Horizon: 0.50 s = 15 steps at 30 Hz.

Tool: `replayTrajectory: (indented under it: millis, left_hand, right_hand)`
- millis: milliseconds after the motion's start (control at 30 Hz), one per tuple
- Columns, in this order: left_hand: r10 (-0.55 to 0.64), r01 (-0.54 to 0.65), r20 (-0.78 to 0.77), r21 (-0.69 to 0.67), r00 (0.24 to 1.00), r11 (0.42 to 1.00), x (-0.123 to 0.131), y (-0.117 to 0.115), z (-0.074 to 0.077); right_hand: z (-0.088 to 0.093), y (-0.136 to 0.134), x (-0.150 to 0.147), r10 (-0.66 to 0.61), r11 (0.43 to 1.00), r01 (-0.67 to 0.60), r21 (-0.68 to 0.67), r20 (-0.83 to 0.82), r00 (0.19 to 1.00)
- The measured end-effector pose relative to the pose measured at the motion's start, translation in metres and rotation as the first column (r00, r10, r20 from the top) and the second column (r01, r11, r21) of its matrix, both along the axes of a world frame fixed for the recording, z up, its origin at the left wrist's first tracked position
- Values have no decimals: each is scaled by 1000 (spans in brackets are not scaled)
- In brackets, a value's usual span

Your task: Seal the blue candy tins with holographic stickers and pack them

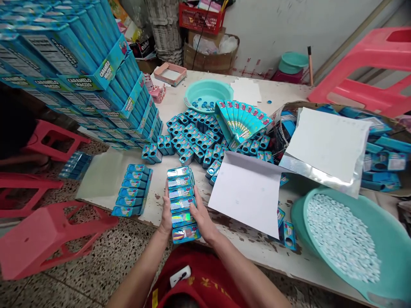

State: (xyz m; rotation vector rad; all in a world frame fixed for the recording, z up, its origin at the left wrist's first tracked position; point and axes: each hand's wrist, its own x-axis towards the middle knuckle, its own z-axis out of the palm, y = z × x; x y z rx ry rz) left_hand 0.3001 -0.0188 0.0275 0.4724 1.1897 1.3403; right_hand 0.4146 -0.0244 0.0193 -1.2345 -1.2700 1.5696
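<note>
Between my two hands is a row of several small blue candy boxes (182, 204), pressed together with their shiny faces up. My left hand (166, 214) closes on the row's left side, and my right hand (203, 216) grips the right side with its thumb over the top. Left of them on the table stands a similar row of blue boxes in a display tray (132, 191). Beyond my hands lie many loose blue boxes (192, 137) with round holes in their ends. A fan of flat blue display cartons (240, 119) rests on that pile.
Tall stacks of filled display boxes (96, 81) rise at the left. A white sheet (245, 192) and a teal tub of small wrapped pieces (298, 218) are at the right. A teal basin (208, 85) sits farther back. Red stools (48, 235) stand at the left.
</note>
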Motion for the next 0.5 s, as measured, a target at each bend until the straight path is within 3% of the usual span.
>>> replayTrajectory:
  millis: [167,300,400,500]
  left_hand:
    - [30,-79,-231,-206,973,975,-48,-54,8]
    - [65,-140,-392,-167,918,976,-91,-99,21]
    - [122,-197,-410,-145,904,970,-93,-101,33]
    - [185,-235,-337,-114,923,965,-67,-75,41]
  right_hand:
    - [27,-36,-18,179,983,-179,-27,-6,984]
    - [44,-51,-42,347,938,-347,11,-84,934]
    - [48,-48,-48,392,919,-393,21,-114,913]
    - [46,-40,-37,330,944,-329,27,-94,939]
